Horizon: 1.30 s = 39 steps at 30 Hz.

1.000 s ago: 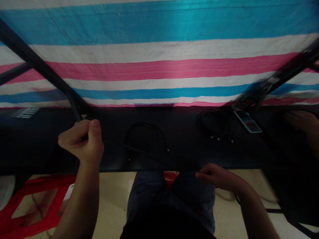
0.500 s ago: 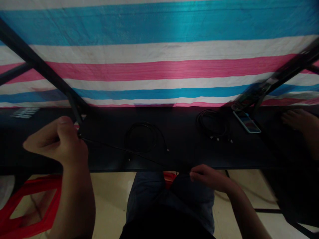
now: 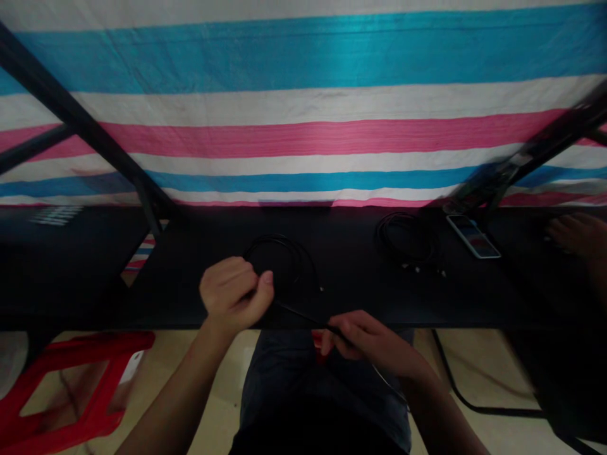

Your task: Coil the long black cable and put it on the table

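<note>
Where the black table (image 3: pixel 351 246) ends, close to the person's lap, two hands hold a black cable (image 3: pixel 303 314). It runs from one hand to the other, just by the table's near edge. The left hand (image 3: pixel 234 294) is over the table, curled into a fist, with its thumb along the side and the cable coming out beside it. The right hand (image 3: pixel 370 341) is lower, at the edge, with bent fingers closed around the cable.

Two coils lie flat on the table: one coil (image 3: pixel 291 245) just past the left hand, and another coil (image 3: pixel 398 216) farther right. A phone (image 3: pixel 473 237) lies near that second one, face up. At the far right, another person's hand (image 3: pixel 578 234) rests in the dark; I cannot tell what it touches.

Behind the table hangs a big sheet (image 3: pixel 303 57) with blue, white and pink stripes. Dark poles slant up in front of it, a left pole (image 3: pixel 76 120) and a right pole (image 3: pixel 554 136). A gap parts this table from a left table (image 3: pixel 57 272). Below, a red stool (image 3: pixel 102 392) stands on the pale floor (image 3: pixel 227 392).
</note>
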Motion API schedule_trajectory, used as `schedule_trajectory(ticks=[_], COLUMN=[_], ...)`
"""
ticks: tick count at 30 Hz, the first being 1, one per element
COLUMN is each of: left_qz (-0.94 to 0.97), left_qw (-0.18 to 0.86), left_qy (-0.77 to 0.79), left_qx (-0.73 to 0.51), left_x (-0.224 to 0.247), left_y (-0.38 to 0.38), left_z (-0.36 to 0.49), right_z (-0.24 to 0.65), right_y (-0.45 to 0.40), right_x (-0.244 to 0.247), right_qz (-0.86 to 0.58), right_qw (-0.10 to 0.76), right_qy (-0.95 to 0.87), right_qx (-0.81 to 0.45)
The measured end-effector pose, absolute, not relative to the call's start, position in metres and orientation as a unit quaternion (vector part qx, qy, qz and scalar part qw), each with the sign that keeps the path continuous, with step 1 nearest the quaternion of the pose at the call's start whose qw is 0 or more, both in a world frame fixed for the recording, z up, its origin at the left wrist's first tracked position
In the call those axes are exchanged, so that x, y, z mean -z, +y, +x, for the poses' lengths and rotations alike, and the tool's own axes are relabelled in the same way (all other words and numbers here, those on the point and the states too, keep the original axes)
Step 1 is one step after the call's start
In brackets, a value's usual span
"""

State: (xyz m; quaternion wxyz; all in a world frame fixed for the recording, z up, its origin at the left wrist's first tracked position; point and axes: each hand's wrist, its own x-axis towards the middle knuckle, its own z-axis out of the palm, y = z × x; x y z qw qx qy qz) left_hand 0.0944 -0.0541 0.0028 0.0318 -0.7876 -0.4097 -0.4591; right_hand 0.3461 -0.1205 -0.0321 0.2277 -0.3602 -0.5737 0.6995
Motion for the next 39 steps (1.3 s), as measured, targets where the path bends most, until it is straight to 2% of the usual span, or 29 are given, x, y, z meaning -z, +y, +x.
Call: schedule_trajectory(ticks=[2,8,12,15,19,23,26,33,35,39], left_qz=[-0.833,-0.923,-0.924,-0.904,-0.84,-0.807,-0.807,-0.796,-0.784,-0.75], left_qw=[0.004,-0.043,-0.081,-0.165,-0.329,-0.383,-0.375,-0.231,-0.251,-0.363], left_qy=[-0.377,-0.328,-0.368,-0.394,-0.416,-0.411,-0.421,-0.517,-0.536,-0.547], left_qx=[0.406,0.195,0.059,-0.026,-0.115,-0.184,-0.179,-0.215,-0.185,-0.082], left_x=[0.001,0.0,0.0,0.006,0.014,0.017,0.023,0.044,0.041,0.029], left_y=[-0.059,-0.054,-0.049,-0.05,-0.055,-0.061,-0.065,-0.079,-0.074,-0.058], left_z=[0.102,0.076,0.066,0.073,0.083,0.088,0.092,0.103,0.098,0.077], right_z=[0.343,0.366,0.378,0.378,0.374,0.371,0.367,0.36,0.37,0.399], right_y=[-0.115,-0.111,-0.118,-0.122,-0.123,-0.121,-0.119,-0.118,-0.118,-0.121], right_x=[0.019,0.012,0.026,0.04,0.055,0.06,0.063,0.073,0.074,0.075], right_qz=[-0.388,-0.485,-0.544,-0.58,-0.609,-0.609,-0.619,-0.609,-0.612,-0.582], right_qw=[0.235,0.077,0.026,-0.002,-0.066,-0.148,-0.142,-0.105,-0.063,0.001], right_qy=[-0.584,-0.677,-0.697,-0.711,-0.714,-0.719,-0.713,-0.713,-0.699,-0.656], right_qx=[-0.673,-0.548,-0.467,-0.398,-0.338,-0.299,-0.297,-0.33,-0.365,-0.481])
